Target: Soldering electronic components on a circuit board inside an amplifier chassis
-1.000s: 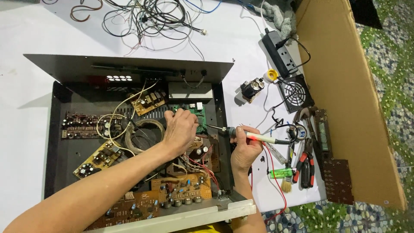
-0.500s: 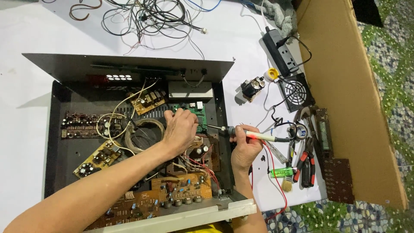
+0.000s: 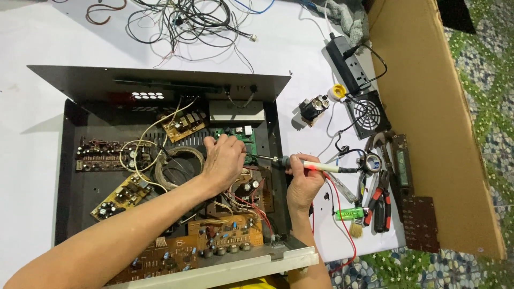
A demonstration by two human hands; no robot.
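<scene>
An open black amplifier chassis (image 3: 72, 176) lies on a white table, with several circuit boards inside. My left hand (image 3: 222, 160) reaches into it and its fingers rest on a small green circuit board (image 3: 242, 137) near the back right. My right hand (image 3: 303, 179) grips a soldering iron (image 3: 321, 167) with a red and white handle. The iron's metal tip points left toward the green board, just past the chassis side wall. A toroidal coil (image 3: 176, 167) sits left of my left hand.
Brown circuit boards (image 3: 214, 243) line the chassis front. Loose wires (image 3: 187, 21) lie at the back of the table. On the right are a power strip (image 3: 345, 61), small fan (image 3: 367, 113), red-handled pliers (image 3: 381, 200), green tube (image 3: 350, 214) and a cardboard sheet (image 3: 433, 123).
</scene>
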